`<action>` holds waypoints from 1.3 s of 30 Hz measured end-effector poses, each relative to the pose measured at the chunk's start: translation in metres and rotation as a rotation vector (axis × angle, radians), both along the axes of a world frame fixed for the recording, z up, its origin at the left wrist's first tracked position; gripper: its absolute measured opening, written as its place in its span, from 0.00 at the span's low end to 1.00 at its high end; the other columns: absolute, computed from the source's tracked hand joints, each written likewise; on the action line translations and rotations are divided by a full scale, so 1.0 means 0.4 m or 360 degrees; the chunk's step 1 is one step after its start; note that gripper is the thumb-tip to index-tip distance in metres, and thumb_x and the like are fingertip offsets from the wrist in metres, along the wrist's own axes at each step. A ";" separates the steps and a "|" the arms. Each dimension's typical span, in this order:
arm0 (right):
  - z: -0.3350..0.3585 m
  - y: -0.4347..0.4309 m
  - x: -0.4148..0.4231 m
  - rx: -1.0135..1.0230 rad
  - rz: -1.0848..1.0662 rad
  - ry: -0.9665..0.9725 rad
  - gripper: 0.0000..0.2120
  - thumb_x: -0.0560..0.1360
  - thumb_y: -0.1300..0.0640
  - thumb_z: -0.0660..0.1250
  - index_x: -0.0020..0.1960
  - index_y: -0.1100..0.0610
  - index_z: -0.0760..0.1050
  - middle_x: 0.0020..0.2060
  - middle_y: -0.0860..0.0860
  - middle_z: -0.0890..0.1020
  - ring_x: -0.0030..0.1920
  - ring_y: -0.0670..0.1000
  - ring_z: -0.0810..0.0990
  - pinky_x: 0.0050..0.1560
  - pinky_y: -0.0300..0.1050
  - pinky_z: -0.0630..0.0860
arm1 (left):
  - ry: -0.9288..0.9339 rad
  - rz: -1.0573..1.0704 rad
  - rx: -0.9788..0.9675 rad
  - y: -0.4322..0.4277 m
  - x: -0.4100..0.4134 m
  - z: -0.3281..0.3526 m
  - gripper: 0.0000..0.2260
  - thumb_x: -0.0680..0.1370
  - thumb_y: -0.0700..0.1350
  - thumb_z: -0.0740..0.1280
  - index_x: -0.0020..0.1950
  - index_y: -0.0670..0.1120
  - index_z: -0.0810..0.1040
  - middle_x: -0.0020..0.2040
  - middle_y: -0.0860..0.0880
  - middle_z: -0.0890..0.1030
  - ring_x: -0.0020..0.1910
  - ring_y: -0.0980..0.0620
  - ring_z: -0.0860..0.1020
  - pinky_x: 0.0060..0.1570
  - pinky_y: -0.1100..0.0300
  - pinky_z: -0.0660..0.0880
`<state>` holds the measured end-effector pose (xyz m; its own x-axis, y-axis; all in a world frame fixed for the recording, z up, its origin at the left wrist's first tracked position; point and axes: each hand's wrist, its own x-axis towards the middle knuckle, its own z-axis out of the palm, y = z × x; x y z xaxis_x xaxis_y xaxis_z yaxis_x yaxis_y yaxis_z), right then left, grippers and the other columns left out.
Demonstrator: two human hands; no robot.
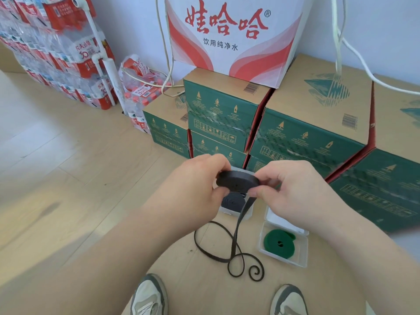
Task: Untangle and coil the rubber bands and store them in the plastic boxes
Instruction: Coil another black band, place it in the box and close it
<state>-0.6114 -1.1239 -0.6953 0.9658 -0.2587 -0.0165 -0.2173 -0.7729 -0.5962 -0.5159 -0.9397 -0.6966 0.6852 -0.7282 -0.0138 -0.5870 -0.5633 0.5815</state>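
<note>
My left hand (pixel 195 185) and my right hand (pixel 293 189) both grip a flat black coil of band (pixel 237 181) held above the floor. Its loose tail (pixel 236 244) hangs from the coil's right side and lies in loops and a curl on the floor. Below the hands stands a clear plastic box (pixel 247 213) with a dark coiled band (pixel 233 201) inside, partly hidden by my hands. To the right sits a second clear plastic box (pixel 302 253), lid open, holding a green coiled band (pixel 279 244).
Green and brown cartons (pixel 313 123) are stacked right behind the boxes, with a white and red carton (pixel 229 30) on top. Shrink-wrapped water bottles (pixel 56 51) stand at the back left. My two shoes (pixel 150 296) are at the bottom edge on a wooden floor.
</note>
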 end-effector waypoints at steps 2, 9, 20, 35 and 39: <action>-0.007 0.010 0.000 -0.0180 0.0121 -0.0029 0.01 0.73 0.57 0.76 0.43 0.52 0.85 0.35 0.48 0.79 0.38 0.47 0.76 0.42 0.44 0.74 | -0.0196 -0.0075 0.0036 -0.011 -0.014 -0.005 0.07 0.79 0.46 0.69 0.56 0.53 0.76 0.48 0.55 0.75 0.44 0.52 0.75 0.46 0.53 0.75; 0.004 0.012 0.001 0.0118 -0.0056 -0.0098 0.06 0.71 0.57 0.78 0.46 0.47 0.88 0.34 0.45 0.83 0.38 0.44 0.80 0.39 0.30 0.72 | -0.0019 0.0045 -0.0144 -0.011 0.001 -0.004 0.03 0.79 0.45 0.70 0.51 0.52 0.78 0.42 0.56 0.75 0.39 0.59 0.72 0.37 0.64 0.65; 0.041 -0.009 -0.002 0.0665 -0.0200 0.0107 0.07 0.71 0.61 0.79 0.42 0.50 0.86 0.33 0.48 0.87 0.36 0.47 0.87 0.39 0.32 0.81 | 0.0408 0.0060 -0.0237 -0.004 0.004 -0.001 0.05 0.80 0.44 0.70 0.52 0.54 0.76 0.37 0.60 0.79 0.36 0.56 0.78 0.35 0.67 0.75; -0.006 -0.001 0.001 -0.0084 -0.0048 0.0148 0.04 0.74 0.56 0.76 0.45 0.47 0.86 0.33 0.43 0.83 0.38 0.44 0.81 0.42 0.39 0.78 | -0.0104 -0.0003 -0.0034 -0.021 -0.012 -0.013 0.05 0.80 0.42 0.66 0.52 0.50 0.73 0.48 0.55 0.75 0.46 0.52 0.73 0.46 0.56 0.71; 0.011 -0.010 0.005 0.0312 -0.0173 0.0147 0.05 0.72 0.56 0.79 0.42 0.45 0.86 0.29 0.40 0.84 0.30 0.39 0.80 0.32 0.26 0.72 | 0.0167 0.0165 -0.0082 -0.017 -0.007 -0.012 0.06 0.80 0.41 0.68 0.53 0.51 0.74 0.48 0.55 0.79 0.49 0.54 0.77 0.48 0.59 0.76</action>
<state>-0.6096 -1.1278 -0.6909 0.9244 -0.3445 -0.1637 -0.3537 -0.6135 -0.7061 -0.5185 -0.9463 -0.7014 0.7533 -0.6554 -0.0536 -0.4617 -0.5852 0.6666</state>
